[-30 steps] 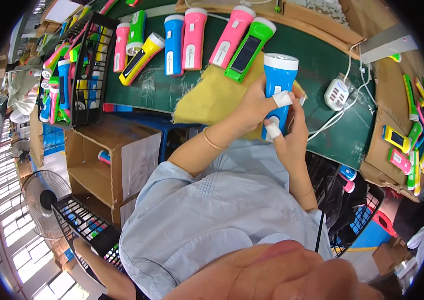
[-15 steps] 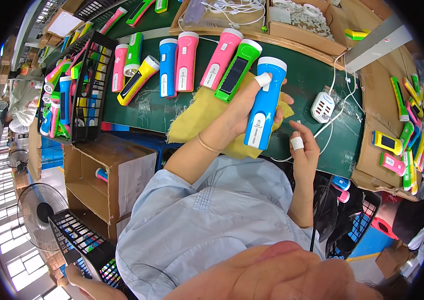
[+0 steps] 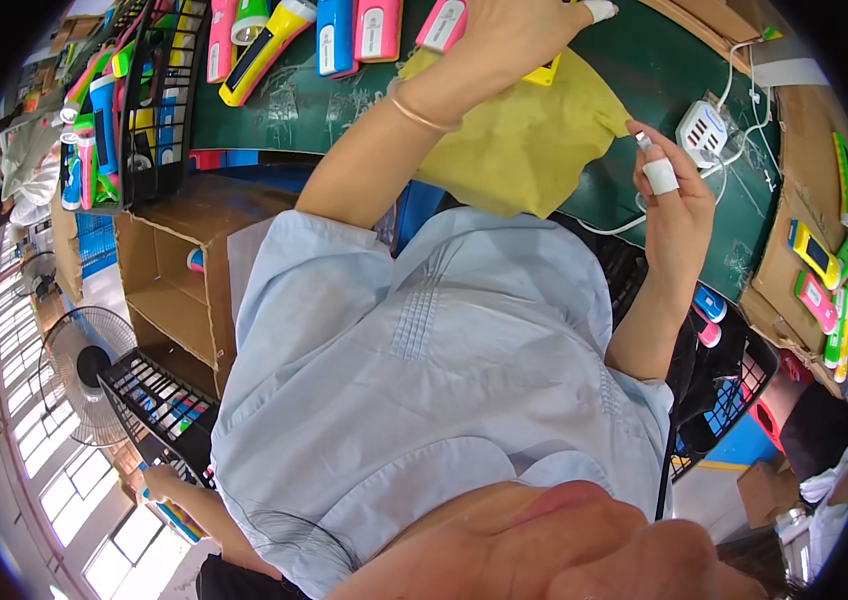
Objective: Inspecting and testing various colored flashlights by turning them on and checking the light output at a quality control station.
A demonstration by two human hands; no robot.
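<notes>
My left hand [image 3: 514, 40] reaches to the top edge of the picture, over the far part of a yellow cloth [image 3: 524, 150]. White tape wraps its thumb; the other fingers are hidden or cut off, so its grip does not show. A bright yellow piece [image 3: 544, 74], only partly visible, pokes out below this hand. My right hand [image 3: 679, 205] is raised at the right of the cloth, its taped finger and thumb pinching a small silvery USB plug [image 3: 643, 141]. A white cable [image 3: 609, 231] runs toward that hand. Beside it lies a white multi-port charger [image 3: 701, 132].
Pink, blue and yellow flashlights [image 3: 266, 55] lie along the green table [image 3: 344, 115]. At left stands a black basket [image 3: 156, 120] full of flashlights, above a cardboard box [image 3: 169, 270]. More flashlights fill a cardboard tray [image 3: 794, 300] at right. Another person's arm [image 3: 199, 510] shows lower left.
The blue flashlight that my left hand held is no longer visible. That hand has moved up and away; my right hand has risen rightward and now shows a plug. The view has shifted downward.
</notes>
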